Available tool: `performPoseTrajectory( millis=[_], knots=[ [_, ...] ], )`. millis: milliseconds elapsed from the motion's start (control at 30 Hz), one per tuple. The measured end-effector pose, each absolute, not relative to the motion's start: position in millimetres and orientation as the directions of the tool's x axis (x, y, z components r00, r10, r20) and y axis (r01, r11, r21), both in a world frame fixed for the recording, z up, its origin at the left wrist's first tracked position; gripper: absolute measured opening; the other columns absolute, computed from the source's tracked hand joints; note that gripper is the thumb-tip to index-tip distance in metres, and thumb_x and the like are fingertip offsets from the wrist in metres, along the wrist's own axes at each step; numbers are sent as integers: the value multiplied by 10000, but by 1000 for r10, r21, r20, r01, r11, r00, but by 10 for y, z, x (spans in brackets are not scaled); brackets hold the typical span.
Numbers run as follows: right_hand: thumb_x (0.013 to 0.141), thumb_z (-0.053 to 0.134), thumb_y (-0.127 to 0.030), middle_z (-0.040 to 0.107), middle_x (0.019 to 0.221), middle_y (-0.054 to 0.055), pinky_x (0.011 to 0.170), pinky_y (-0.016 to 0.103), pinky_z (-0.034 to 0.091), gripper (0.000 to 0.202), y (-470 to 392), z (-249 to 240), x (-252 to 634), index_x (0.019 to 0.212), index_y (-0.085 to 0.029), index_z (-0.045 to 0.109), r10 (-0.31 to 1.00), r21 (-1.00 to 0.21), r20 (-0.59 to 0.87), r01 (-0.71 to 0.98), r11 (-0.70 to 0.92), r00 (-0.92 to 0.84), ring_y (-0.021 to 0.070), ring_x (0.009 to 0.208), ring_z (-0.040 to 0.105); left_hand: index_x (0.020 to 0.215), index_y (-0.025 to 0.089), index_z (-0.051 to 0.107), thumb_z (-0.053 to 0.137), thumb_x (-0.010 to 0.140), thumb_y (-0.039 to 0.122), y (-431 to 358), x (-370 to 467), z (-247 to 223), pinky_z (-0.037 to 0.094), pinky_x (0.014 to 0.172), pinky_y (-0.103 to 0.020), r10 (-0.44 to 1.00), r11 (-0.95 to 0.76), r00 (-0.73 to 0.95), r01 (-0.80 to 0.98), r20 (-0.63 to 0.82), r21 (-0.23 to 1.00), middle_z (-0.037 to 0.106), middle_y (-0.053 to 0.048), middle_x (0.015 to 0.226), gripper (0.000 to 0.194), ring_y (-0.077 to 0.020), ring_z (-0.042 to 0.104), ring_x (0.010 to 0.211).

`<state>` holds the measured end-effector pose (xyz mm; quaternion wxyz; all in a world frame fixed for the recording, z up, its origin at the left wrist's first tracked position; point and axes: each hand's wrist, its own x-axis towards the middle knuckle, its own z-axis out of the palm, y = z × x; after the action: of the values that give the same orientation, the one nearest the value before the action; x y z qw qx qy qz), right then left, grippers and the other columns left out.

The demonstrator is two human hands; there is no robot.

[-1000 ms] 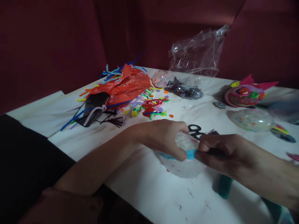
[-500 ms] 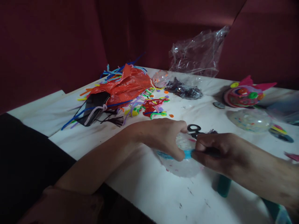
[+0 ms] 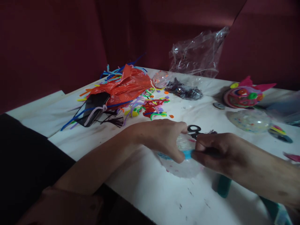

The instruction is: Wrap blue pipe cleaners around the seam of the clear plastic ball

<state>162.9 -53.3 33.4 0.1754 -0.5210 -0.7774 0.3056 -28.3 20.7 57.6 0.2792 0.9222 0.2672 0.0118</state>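
A clear round ball [image 3: 185, 168] with pink spots sits near the table's front edge, a light blue strip [image 3: 187, 154] round its middle. My left hand [image 3: 165, 137] is wrapped over its left side, thumb and fingers gripping it. The fingers of my right hand [image 3: 212, 151] are pinched at the right end of the blue strip; a dark thing shows in the palm, too hidden to name. Just behind the ball are black scissor handles [image 3: 194, 128], partly covered by my hands.
A red plastic bag [image 3: 128, 84], pipe cleaners [image 3: 114, 73] and a black phone-like slab [image 3: 92, 109] lie at the left. Farther right are a decorated ball [image 3: 245, 95], a speckled clear ball [image 3: 253, 120] and a green object [image 3: 223, 186]. Clear wrap [image 3: 197, 54] stands behind.
Both hands keep nearly the same hold on the ball and strip. The view has shifted very slightly.
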Motion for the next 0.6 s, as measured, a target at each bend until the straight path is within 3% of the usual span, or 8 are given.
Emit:
performPoseTrajectory(
  millis=[167, 600],
  knots=[
    [831, 393, -500, 450, 617, 18, 404, 163, 289, 444, -501, 322, 1640, 684, -129, 587, 915, -645, 2, 698, 310, -404, 137, 477, 395, 1106, 173, 536, 617, 585, 375, 214, -287, 578, 423, 670, -269, 500, -698, 856, 489, -132, 524, 646, -60, 984, 565, -197, 583, 858],
    [822, 371, -535, 448, 626, 33, 420, 170, 330, 481, -542, 353, 1615, 684, -118, 567, 920, -663, -59, 704, 253, -386, 161, 508, 419, 1070, 173, 549, 634, 595, 345, 229, -296, 613, 397, 635, -230, 485, -686, 863, 476, -143, 550, 630, -25, 926, 513, -151, 566, 794]
  ],
)
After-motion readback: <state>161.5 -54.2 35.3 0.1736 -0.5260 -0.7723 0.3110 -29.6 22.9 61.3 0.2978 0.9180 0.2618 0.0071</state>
